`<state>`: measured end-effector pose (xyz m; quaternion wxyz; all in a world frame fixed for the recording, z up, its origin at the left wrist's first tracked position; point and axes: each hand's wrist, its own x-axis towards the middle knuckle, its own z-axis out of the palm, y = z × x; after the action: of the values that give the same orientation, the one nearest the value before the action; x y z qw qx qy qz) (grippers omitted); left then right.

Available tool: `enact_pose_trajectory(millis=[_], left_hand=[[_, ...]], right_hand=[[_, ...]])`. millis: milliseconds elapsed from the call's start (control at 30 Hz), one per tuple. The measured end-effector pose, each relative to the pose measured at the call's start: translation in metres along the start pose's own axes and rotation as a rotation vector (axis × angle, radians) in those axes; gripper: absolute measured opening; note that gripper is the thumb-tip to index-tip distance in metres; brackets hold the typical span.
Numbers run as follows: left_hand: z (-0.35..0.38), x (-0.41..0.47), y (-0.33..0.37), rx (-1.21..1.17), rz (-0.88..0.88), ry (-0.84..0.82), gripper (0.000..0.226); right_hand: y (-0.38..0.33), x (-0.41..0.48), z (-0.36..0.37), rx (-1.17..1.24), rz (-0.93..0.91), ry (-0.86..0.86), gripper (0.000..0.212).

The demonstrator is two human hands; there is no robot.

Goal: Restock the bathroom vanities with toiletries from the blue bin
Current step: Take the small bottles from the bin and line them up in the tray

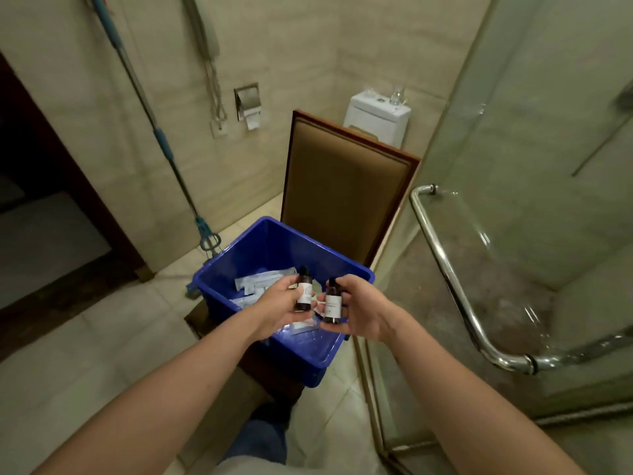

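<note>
Step in hand: lifting toiletries out of the blue bin point(274, 248), which sat on the seat of an upholstered chair point(346, 186) at lower centre of the frame.

- The left hand point(277, 305) gripped the first toiletry bottle point(304, 293), a small dark bottle with a white label, upright, fingers curled round its body.
- The right hand point(359, 311) gripped the second toiletry bottle point(332, 305) of the same kind in the same way.
- Both hands hovered close together above the bin's open top, and the bottles were just beside each other, not touching.
- White sachets point(255, 281) lay in the bin beneath them.

Recommended handling: keep each bottle upright with its cap up. Read the labels, which were too small to make out from here, to confirm two different products. Carry one bottle per hand to avoid knocking them together. No vanity appeared in the frame, so a turn away from the bin would probably be needed.
</note>
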<state>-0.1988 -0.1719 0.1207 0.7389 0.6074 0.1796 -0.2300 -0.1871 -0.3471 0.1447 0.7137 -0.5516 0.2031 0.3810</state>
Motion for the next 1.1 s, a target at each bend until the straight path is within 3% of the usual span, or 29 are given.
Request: enact_pose_trajectory(millis=[167, 367, 600, 833, 1100], left_hand=[[0.008, -0.030, 0.009, -0.033, -0.001, -0.024, 0.033], [0.018, -0.050, 0.024, -0.040, -0.038, -0.140, 0.031], [0.024, -0.041, 0.033, 0.013, -0.069, -0.266, 0.028], [0.020, -0.033, 0.036, 0.177, -0.155, -0.470, 0.033], [0.020, -0.049, 0.012, 0.407, -0.227, -0.716, 0.034]], right_hand=[[0.005, -0.030, -0.003, -0.052, -0.032, 0.010, 0.038], [0.007, -0.057, -0.007, 0.036, -0.137, 0.066, 0.019], [0.012, -0.085, -0.006, 0.100, -0.229, 0.163, 0.030], [0.044, -0.109, 0.010, 0.191, -0.300, 0.346, 0.017], [0.117, -0.136, 0.046, 0.436, -0.396, 0.646, 0.021]])
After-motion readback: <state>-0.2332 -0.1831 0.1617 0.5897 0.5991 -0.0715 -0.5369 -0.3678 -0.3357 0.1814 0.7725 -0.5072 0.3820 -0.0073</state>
